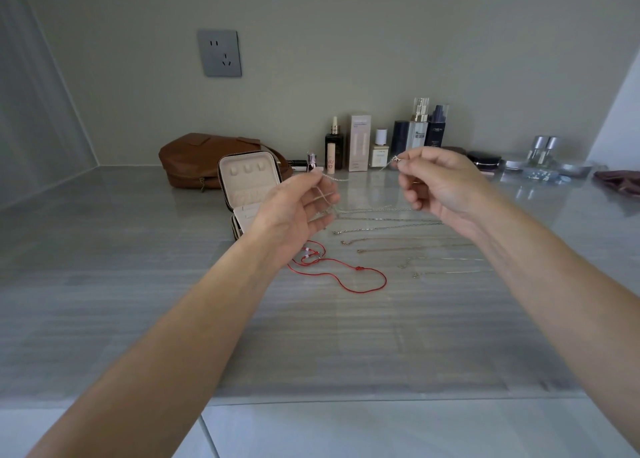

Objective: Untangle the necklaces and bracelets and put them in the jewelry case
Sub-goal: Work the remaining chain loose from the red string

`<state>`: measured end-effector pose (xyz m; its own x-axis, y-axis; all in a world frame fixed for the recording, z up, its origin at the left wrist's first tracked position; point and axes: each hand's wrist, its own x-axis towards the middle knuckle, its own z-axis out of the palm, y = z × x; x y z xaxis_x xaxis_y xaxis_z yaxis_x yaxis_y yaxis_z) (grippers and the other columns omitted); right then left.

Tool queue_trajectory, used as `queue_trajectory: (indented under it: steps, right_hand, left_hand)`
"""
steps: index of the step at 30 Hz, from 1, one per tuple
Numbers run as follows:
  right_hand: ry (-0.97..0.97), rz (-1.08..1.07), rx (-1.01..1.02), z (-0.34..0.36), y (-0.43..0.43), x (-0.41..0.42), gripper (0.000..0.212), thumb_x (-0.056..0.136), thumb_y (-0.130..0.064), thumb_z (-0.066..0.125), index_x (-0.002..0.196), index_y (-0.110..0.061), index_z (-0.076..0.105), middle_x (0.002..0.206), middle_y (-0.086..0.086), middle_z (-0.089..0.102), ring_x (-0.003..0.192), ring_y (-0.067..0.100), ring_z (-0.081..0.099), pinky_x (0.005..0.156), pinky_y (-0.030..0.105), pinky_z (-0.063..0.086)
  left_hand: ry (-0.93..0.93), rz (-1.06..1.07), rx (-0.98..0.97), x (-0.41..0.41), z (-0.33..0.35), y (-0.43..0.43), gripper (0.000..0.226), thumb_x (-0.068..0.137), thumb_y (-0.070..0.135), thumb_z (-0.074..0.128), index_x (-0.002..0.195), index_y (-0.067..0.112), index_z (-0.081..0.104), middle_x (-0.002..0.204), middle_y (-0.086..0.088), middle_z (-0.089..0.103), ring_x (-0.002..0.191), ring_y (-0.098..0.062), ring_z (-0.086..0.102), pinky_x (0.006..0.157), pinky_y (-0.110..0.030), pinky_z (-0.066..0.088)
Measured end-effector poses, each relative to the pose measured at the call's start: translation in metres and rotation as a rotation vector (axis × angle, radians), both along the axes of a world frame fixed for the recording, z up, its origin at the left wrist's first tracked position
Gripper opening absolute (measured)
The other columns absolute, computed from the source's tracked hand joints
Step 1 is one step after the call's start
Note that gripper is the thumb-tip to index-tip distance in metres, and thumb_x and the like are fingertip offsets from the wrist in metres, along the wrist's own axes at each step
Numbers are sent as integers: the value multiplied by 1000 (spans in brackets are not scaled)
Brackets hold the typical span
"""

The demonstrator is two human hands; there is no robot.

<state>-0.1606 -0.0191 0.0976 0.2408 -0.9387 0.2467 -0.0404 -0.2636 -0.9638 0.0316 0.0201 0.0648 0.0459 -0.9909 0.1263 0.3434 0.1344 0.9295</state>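
My left hand (298, 211) and my right hand (440, 187) are raised above the counter, each pinching one end of a thin silver chain (337, 179) stretched between them; its middle is too faint to follow. The small beige jewelry case (247, 180) stands open behind my left hand, lid upright. Several fine chains (388, 229) lie in straight rows on the grey counter below my right hand. A red cord necklace (346, 274) with small pale beads lies looped under my left wrist.
A brown leather bag (194, 156) sits behind the case. Cosmetic bottles and boxes (388, 138) line the back wall, with compacts and jars (512, 163) to the right. A wall socket (220, 52) is above. The counter's front edge (346, 398) runs near me.
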Motion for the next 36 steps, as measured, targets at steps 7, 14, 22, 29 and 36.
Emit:
queue_trajectory:
  steps: [7, 14, 22, 29, 36]
  right_hand:
    - [49, -18, -24, -3, 2, 0, 11, 87, -9, 58, 80, -16, 64, 62, 0, 55, 42, 7, 44, 44, 22, 29]
    - [107, -43, -69, -9, -3, -5, 9, 86, -8, 59, 80, -14, 64, 61, 2, 53, 40, 7, 40, 38, 18, 24]
    - [186, -54, -41, -20, -1, -1, 6, 86, -10, 59, 83, -12, 64, 61, 2, 54, 35, 5, 37, 34, 15, 24]
    - [209, -59, -64, -29, 4, 6, 11, 88, -12, 57, 79, -18, 61, 55, 0, 55, 33, 5, 38, 36, 14, 30]
    - [370, 85, -82, -41, 10, 15, 6, 85, -14, 62, 80, -18, 64, 60, -3, 65, 44, 2, 56, 41, 8, 37]
  left_hand:
    - [-10, 16, -27, -2, -2, 0, 24, 93, 28, 49, 72, 19, 59, 55, 9, 54, 57, -6, 57, 70, -26, 42]
    - [-4, 60, -26, 1, -3, -2, 27, 93, 31, 50, 71, 22, 63, 52, 10, 51, 52, -5, 50, 64, -24, 40]
    - [81, -4, -35, 0, -3, -1, 20, 93, 28, 49, 80, 20, 63, 55, 9, 55, 52, -5, 57, 61, -24, 50]
    - [95, -78, -51, -2, -4, 1, 18, 92, 22, 49, 96, 24, 67, 58, 9, 50, 49, -5, 49, 60, -27, 48]
    - [37, -216, 47, -10, -5, 5, 32, 94, 32, 45, 123, 23, 53, 83, 1, 71, 73, -17, 69, 69, -33, 56]
